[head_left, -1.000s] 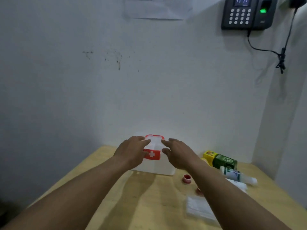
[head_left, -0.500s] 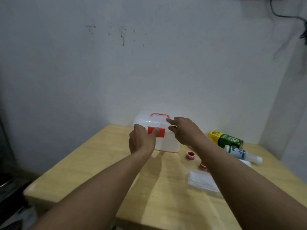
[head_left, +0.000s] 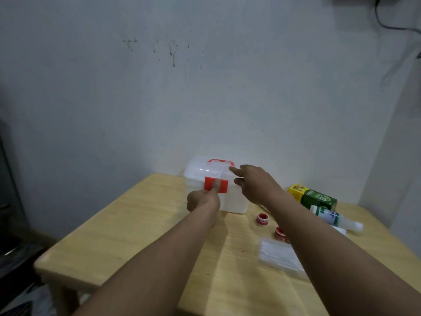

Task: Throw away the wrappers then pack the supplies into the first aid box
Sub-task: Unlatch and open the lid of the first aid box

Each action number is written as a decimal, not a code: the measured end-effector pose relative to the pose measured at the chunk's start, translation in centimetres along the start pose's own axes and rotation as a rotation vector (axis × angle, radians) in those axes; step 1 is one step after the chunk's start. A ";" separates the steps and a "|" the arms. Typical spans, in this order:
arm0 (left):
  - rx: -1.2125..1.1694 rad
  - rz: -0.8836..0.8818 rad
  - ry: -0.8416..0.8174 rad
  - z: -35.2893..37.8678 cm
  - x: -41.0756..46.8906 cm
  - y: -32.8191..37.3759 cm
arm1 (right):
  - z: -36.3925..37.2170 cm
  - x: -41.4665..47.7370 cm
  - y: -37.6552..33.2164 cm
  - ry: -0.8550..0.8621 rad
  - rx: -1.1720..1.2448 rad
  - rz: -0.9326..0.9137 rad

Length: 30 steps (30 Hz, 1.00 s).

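A white translucent first aid box (head_left: 234, 200) with a red handle and a red front latch (head_left: 222, 187) stands closed at the back of the wooden table (head_left: 141, 226). My left hand (head_left: 202, 199) is curled below the latch with its thumb pressed on it. My right hand (head_left: 255, 183) rests on the lid's right end, index finger stretched over the top. Right of the box lie two red tape rolls (head_left: 262, 218), a green and yellow carton (head_left: 315, 197), a white bottle (head_left: 335, 218) and a clear packet (head_left: 276, 255).
The table stands against a white wall, with a second wall close on the right. Its left and near edges drop to a dark floor with dark objects (head_left: 16, 258) at the left. A black cable (head_left: 396, 23) hangs at the top right.
The view has tilted down and drawn back. My left hand dropped from the box's side to the latch, thumb now on it. My right hand moved onto the lid's right end.
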State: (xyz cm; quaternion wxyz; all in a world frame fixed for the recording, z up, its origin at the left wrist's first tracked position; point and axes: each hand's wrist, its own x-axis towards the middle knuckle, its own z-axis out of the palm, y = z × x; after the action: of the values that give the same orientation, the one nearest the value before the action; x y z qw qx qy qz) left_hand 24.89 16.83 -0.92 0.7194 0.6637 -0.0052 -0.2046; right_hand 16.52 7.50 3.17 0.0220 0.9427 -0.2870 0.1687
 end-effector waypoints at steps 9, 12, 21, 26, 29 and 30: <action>-0.019 0.018 0.011 0.5 0.2 -0.7 | 0.0 0.1 0.1 0.020 0.012 -0.002; -0.048 0.018 -0.005 0.3 0.2 -0.4 | 0.0 -0.1 0.1 0.023 0.034 0.009; 0.226 0.306 -0.018 -0.4 0.4 2.3 | 0.0 -0.6 0.2 0.037 0.167 0.081; 0.526 0.577 0.067 -1.8 2.5 2.5 | 0.5 -0.9 0.8 0.029 0.256 0.115; 0.568 0.702 0.134 -2.2 4.4 2.4 | 0.9 -1.0 1.2 -0.010 0.338 0.161; 0.571 0.724 0.126 -2.3 4.9 2.3 | 1.1 -1.0 1.3 -0.014 0.354 0.166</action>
State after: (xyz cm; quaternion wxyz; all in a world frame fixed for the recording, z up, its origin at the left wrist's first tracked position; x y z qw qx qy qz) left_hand 30.68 17.67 -0.23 0.5321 0.8017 -0.2489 0.1100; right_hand 15.33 6.78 1.74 -0.1601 0.9061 -0.3298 0.2114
